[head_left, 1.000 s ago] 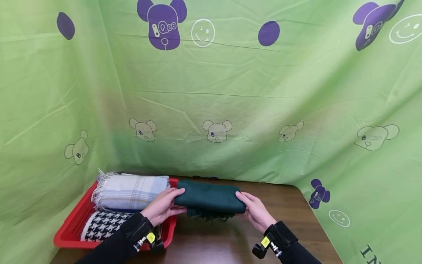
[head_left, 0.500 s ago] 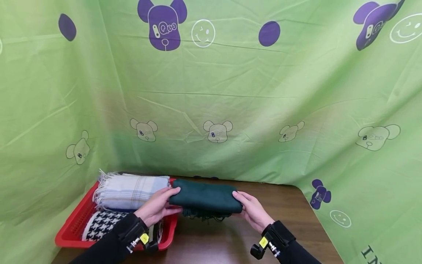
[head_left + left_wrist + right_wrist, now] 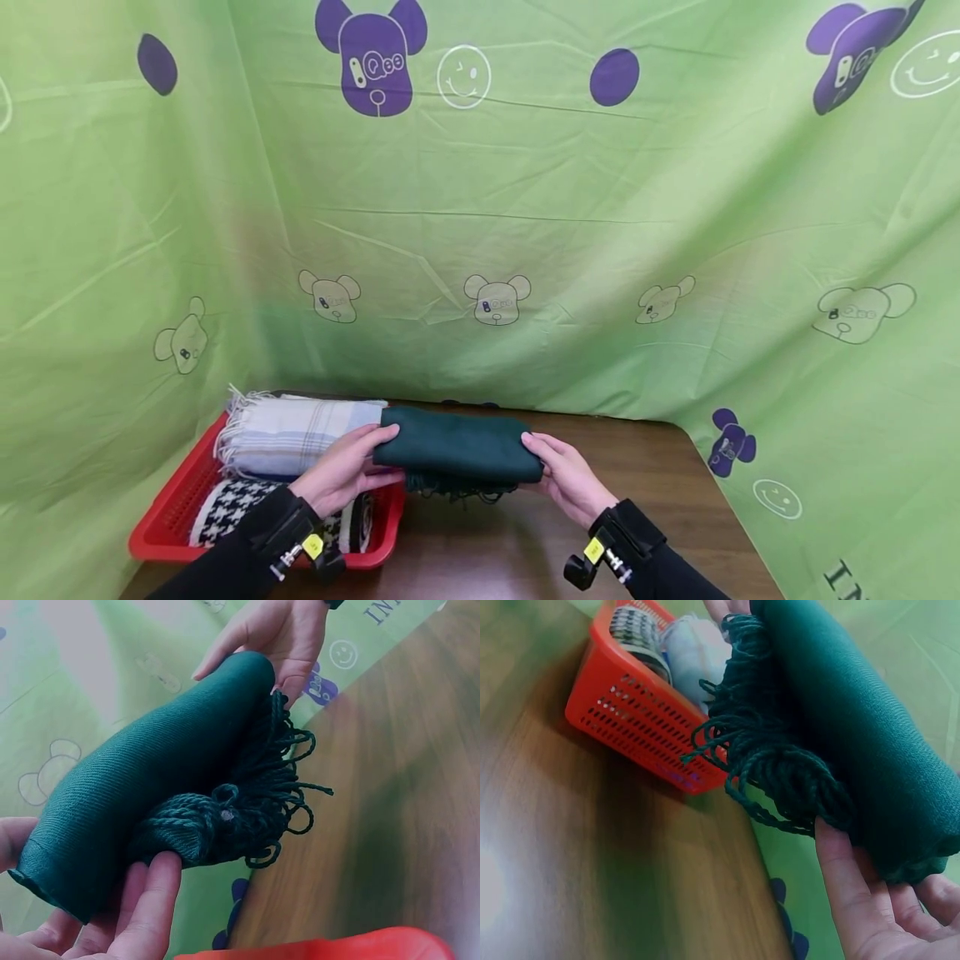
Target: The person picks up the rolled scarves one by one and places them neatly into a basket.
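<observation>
A rolled dark green scarf [image 3: 457,446] with twisted fringe hanging from its underside is held up in the air by both hands. My left hand [image 3: 345,468] grips its left end, thumb on top and fingers beneath. At the other end my right hand [image 3: 572,479] holds it the same way. In the left wrist view, fingertips [image 3: 161,881] press the scarf's fringed fold from below. The scarf's left end overlaps the rim of a red plastic basket [image 3: 392,521] in the head view. Above the table, the fringe [image 3: 772,772] dangles in loops in the right wrist view.
Inside the basket lie a rolled white and pale blue checked scarf [image 3: 300,429] with fringe and a black-and-white houndstooth roll [image 3: 232,507], partly behind my left forearm. A brown wooden table [image 3: 630,467] extends right of the basket. Green printed cloth [image 3: 570,208] hangs behind and at the sides.
Both hands have moved a little to the left with the green scarf, bringing it nearer the basket. More of the houndstooth roll's right end shows below my left wrist.
</observation>
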Demonstrator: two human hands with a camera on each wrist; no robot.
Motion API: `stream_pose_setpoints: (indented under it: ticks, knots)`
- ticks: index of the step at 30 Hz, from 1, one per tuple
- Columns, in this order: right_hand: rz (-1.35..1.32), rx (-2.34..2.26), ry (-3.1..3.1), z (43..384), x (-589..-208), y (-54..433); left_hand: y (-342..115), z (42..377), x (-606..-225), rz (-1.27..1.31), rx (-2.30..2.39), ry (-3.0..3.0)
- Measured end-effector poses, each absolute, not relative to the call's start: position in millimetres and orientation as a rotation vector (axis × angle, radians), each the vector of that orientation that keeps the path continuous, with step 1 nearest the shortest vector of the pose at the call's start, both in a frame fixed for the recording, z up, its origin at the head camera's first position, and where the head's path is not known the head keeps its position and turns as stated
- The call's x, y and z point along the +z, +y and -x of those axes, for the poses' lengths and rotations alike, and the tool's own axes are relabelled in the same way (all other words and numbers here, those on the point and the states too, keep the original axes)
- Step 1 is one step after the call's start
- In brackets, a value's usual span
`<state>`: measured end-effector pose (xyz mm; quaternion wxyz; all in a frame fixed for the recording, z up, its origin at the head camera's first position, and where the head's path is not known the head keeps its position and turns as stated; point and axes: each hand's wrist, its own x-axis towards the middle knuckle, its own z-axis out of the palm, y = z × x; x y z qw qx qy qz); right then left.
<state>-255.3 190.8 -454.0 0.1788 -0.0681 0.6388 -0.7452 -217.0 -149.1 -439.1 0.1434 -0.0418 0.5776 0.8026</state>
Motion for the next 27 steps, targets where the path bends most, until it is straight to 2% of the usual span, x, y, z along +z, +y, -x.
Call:
stream_pose_setpoints:
  ticks: [27]
  knots:
    - [0.268,-2.103,1.704,253.0,-448.5,161.1,-185.0,199.3,-431.8,0.141,2.299,1.672]
